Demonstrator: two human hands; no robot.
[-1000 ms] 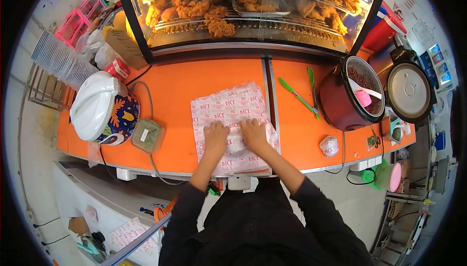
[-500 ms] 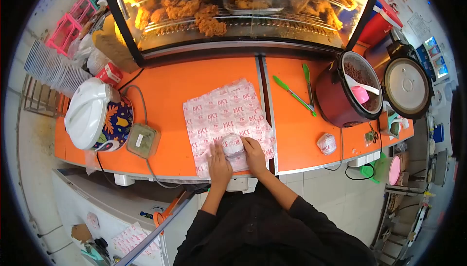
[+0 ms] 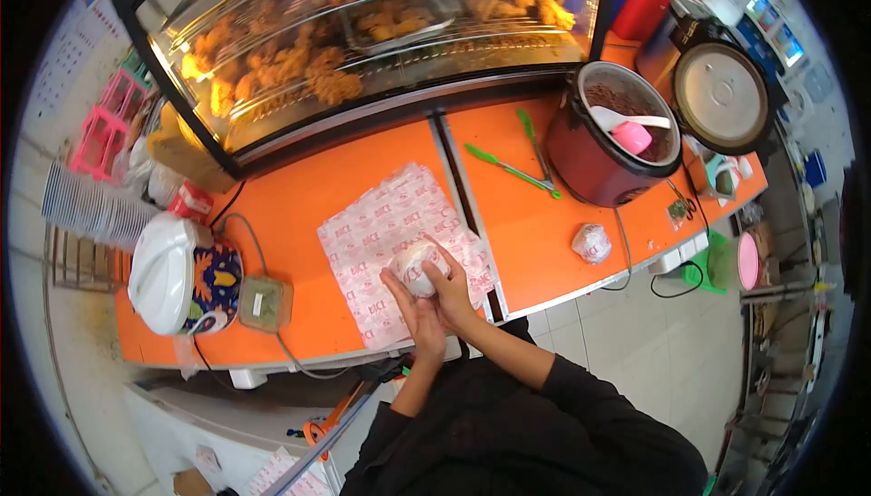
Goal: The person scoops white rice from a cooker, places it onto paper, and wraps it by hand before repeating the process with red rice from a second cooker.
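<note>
A round paper-wrapped bundle (image 3: 414, 269), white with red print, sits between my cupped hands just above the stack of printed wrapping paper (image 3: 367, 237). My left hand (image 3: 420, 316) supports its lower left side, fingers along the paper. Curled over its right side is my right hand (image 3: 451, 292). What the wrapping contains is hidden. Off to the right, a second wrapped bundle (image 3: 592, 243) rests on the orange counter (image 3: 522, 283).
Green-handled tongs (image 3: 517, 172) lie beside a red rice cooker (image 3: 594, 156) of dark grains, with a pink-and-white scoop (image 3: 632, 136) in it. A glass cabinet (image 3: 363, 33) of fried chicken stands behind. At left are a white-lidded cooker (image 3: 168, 274) and a lidded container (image 3: 265, 304).
My hands have lifted the wrapped bundle off the paper stack and closed in around it, the right hand now over its side. The whole view has tilted and shifted.
</note>
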